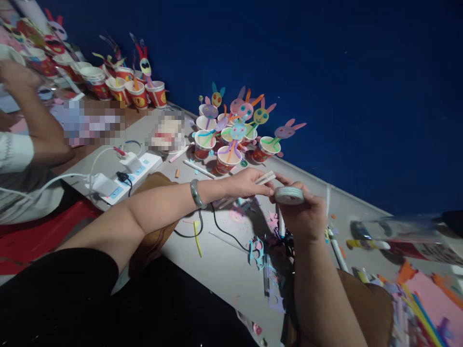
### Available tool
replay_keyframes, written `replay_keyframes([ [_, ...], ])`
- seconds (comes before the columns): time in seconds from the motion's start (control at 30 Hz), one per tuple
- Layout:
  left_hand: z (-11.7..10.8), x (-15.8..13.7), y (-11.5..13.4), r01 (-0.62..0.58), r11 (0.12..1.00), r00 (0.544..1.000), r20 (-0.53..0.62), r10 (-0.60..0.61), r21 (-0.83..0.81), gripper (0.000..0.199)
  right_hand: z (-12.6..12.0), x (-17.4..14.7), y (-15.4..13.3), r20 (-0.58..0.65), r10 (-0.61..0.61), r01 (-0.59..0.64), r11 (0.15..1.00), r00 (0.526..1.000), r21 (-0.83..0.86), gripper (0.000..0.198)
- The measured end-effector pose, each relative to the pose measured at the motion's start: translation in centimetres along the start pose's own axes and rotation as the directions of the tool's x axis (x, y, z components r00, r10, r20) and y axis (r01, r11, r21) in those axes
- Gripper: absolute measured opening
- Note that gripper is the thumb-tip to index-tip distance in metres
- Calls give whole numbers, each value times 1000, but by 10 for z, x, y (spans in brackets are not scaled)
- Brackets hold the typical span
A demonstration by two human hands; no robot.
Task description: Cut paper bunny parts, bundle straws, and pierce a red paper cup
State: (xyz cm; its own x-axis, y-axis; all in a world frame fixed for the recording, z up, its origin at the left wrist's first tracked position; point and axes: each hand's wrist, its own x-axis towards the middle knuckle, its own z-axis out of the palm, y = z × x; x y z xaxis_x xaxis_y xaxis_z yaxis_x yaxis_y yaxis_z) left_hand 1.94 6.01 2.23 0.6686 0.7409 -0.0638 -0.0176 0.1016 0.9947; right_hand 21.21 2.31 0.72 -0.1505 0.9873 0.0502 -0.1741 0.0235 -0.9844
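Observation:
My right hand point(306, 209) is closed around a roll of white tape point(289, 195), held on its side above the table. My left hand point(244, 183), with a green bangle point(197, 193) on its wrist, is closed on some thin pale sticks point(265, 178); one end pokes out above its fingers. Its fingertips meet the near edge of the roll, where finer detail is too small to make out. Just beyond the hands stand several red paper cups point(228, 161) with paper rabbit heads point(238, 130) on coloured stems.
On the left lies a white power strip point(135, 176) with chargers and cables. Paper scraps point(256, 253) litter the grey table point(220, 260). Coloured paper point(434, 299) is at the right. Another person's arm point(39, 106) reaches in at the left; a blue wall point(325, 86) rises behind.

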Motion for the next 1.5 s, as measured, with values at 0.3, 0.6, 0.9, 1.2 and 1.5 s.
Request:
replay_keyframes([
  [0.3,2,2,-4,176,958,982,110,-154,-227,15,0,0,-2,-1,16,-16,995,1000,-94,25],
  [0.6,-9,-4,12,121,885,982,187,-39,-451,37,-18,8,14,-117,63,-124,760,991,-638,31],
  [0.9,-6,-3,9,107,892,991,124,-58,-439,32,3,8,37,-204,209,-175,-148,956,-973,24],
  [1.2,-7,-2,12,127,882,990,113,-84,-454,35,-20,6,13,-89,155,-85,-36,984,-996,17],
  [1.5,-10,-2,6,73,924,996,73,-49,-374,28,-76,-31,-44,134,272,59,264,953,-963,14],
])
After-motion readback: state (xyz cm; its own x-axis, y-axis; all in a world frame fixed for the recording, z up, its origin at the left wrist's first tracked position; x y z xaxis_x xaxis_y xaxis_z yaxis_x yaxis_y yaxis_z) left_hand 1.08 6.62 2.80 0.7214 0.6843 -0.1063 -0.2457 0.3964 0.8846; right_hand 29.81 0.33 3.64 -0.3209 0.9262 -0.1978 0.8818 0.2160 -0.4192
